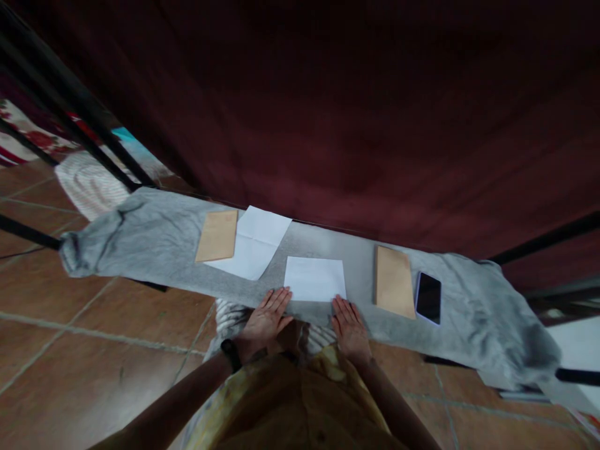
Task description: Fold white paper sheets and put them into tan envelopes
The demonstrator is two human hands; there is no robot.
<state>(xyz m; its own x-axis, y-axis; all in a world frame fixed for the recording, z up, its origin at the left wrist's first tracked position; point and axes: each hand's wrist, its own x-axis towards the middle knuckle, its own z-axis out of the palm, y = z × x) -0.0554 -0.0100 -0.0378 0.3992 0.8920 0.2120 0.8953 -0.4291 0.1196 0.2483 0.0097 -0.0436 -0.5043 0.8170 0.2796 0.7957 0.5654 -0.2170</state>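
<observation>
A white sheet of paper (315, 279), perhaps folded, lies flat on the grey cloth in front of me. My left hand (268, 317) rests flat at its lower left corner, fingers stretched out. At the lower right corner my right hand (349, 326) lies the same way, fingertips touching the edge. Neither hand grips anything. To the left, a larger white sheet (257, 240) with a crease across it lies partly under a brown envelope-like packet (217, 235). On the right is a thicker stack of brown envelope-like pieces (394, 281).
The narrow bench is covered by a rumpled grey cloth (154, 234). A phone (429, 299) lies right of the brown stack. Behind the bench hangs a dark red curtain (328, 125). Black metal bars (89, 119) stand at the left, above a tiled floor (94, 350).
</observation>
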